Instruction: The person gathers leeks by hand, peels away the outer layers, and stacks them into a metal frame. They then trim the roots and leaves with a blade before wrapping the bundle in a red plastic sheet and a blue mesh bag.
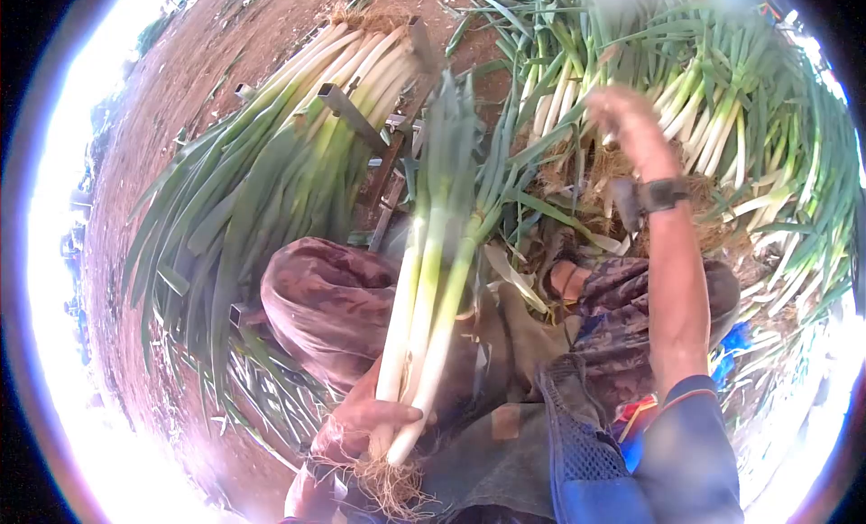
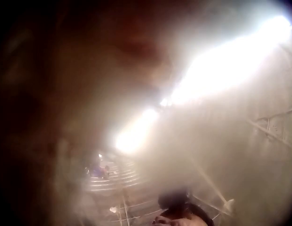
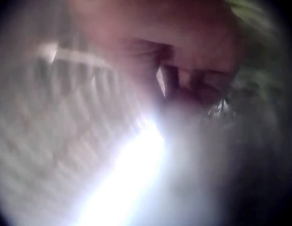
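Observation:
My left hand (image 1: pixel 365 425) grips several leeks (image 1: pixel 419 326) low on their white stems, just above the shaggy roots (image 1: pixel 394 488). The bunch slants across my lap, its green tops blurred and pointing away from me. My right hand (image 1: pixel 627 123) is stretched out over the front edge of the leek pile (image 1: pixel 695 91), blurred by motion. In the right wrist view, bent fingers (image 3: pixel 197 75) show at the top; I cannot tell whether they hold anything. The left wrist view is mostly blur and glare, with the left hand's grip hidden.
A bundle of leeks (image 1: pixel 298 136) lies at the left, roots away from me, within a metal frame (image 1: pixel 352 118) with upright posts. Bent knees (image 1: pixel 325 298) flank the held bunch. Loose peeled leaves (image 1: pixel 514 276) lie between the legs. Bare reddish soil (image 1: pixel 171 100) stretches beyond at the left.

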Action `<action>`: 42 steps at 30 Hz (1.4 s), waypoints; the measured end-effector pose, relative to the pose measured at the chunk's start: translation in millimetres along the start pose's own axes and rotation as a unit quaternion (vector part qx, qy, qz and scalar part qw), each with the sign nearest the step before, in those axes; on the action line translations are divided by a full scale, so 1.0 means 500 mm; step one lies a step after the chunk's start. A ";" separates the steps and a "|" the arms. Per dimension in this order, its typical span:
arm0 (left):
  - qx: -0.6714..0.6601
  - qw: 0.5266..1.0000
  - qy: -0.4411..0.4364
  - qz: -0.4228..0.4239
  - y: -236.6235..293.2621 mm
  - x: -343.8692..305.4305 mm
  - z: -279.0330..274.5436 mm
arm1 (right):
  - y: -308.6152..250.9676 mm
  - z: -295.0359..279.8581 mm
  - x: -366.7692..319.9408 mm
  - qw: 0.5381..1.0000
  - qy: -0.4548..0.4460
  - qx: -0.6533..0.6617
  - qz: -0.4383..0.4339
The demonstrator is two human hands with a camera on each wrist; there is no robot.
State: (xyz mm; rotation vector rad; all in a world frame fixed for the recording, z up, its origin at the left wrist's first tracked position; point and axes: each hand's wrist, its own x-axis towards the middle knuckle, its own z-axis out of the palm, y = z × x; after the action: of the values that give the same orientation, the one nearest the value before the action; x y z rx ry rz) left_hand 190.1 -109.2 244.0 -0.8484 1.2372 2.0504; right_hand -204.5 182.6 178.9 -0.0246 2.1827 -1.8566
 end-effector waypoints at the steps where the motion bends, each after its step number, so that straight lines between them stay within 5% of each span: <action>1: -0.007 1.000 0.016 0.003 0.007 -0.001 0.015 | -0.008 0.049 -0.037 0.983 -0.031 -0.182 0.027; 3: -0.013 0.999 0.037 0.002 0.007 -0.004 0.021 | 0.069 0.128 -0.072 0.950 -0.102 -0.291 -0.043; 5: -0.003 1.000 0.022 -0.010 0.000 -0.001 0.015 | 0.152 0.216 -0.091 0.943 -0.211 -0.256 -0.035; 7: 0.011 1.000 0.021 -0.003 -0.008 -0.002 0.013 | 0.153 0.289 -0.139 0.864 -0.183 -0.460 -0.090; 10: 0.016 0.999 0.028 0.008 -0.015 -0.010 0.020 | 0.196 0.329 -0.126 0.845 -0.190 -0.498 -0.051; 17: 0.054 0.998 0.025 0.020 -0.027 -0.014 0.010 | 0.249 0.283 -0.069 0.915 -0.220 -0.338 0.000; 19: 0.033 0.999 0.027 0.012 -0.027 -0.017 0.009 | 0.227 0.231 -0.053 0.957 -0.224 -0.152 0.102; 21: 0.011 1.000 0.028 0.004 -0.028 -0.014 0.002 | 0.203 0.153 -0.010 0.988 -0.074 -0.126 -0.051; 25: -0.011 1.000 -0.001 0.002 -0.021 -0.008 -0.004 | 0.016 0.003 0.023 0.972 0.186 0.116 -0.078; 26: -0.019 1.000 -0.009 -0.003 -0.015 -0.007 -0.001 | 0.004 -0.008 0.015 0.972 0.186 0.117 -0.080; 28: -0.017 1.000 -0.007 0.001 -0.007 0.000 0.003 | -0.009 -0.022 -0.009 0.971 0.085 -0.158 -0.159; 29: -0.016 1.000 -0.006 0.002 -0.004 0.003 0.006 | -0.045 0.028 -0.059 0.919 0.028 -0.367 -0.143; 30: -0.016 1.000 -0.004 0.005 0.001 0.007 0.011 | -0.038 0.083 -0.112 0.924 -0.034 -0.361 -0.121; 32: -0.007 0.999 -0.026 0.033 0.011 0.006 0.024 | -0.012 0.196 -0.234 0.818 -0.255 -0.370 -0.359; 33: -0.006 0.999 -0.022 0.034 0.020 0.002 0.030 | 0.059 0.245 -0.288 0.723 -0.223 -0.414 -0.506; 34: 0.008 0.999 -0.024 0.024 0.032 -0.001 0.036 | 0.030 0.285 -0.371 0.758 -0.313 -0.339 -0.461; 35: 0.020 0.999 -0.025 0.016 0.037 -0.006 0.041 | 0.066 0.330 -0.416 0.721 -0.277 -0.327 -0.544; 37: 0.062 0.996 -0.009 0.066 0.007 0.017 0.001 | 0.079 0.366 -0.427 0.745 -0.262 -0.278 -0.547; 39: 0.258 0.921 -0.115 0.268 0.045 0.024 -0.051 | 0.069 0.383 -0.405 0.812 -0.242 -0.156 -0.508; 41: 0.244 0.914 -0.090 0.310 0.112 0.024 -0.040 | 0.009 0.361 -0.362 0.834 -0.242 -0.101 -0.486; 42: 0.224 0.908 -0.070 0.346 0.160 0.022 -0.023 | -0.020 0.351 -0.341 0.867 -0.275 0.061 -0.412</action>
State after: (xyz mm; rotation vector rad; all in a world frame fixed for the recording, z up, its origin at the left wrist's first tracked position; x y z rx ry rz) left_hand 125.6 -149.2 273.8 -0.0249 2.0171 2.1221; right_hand -3.7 43.5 198.0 -1.4698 1.7330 -1.9836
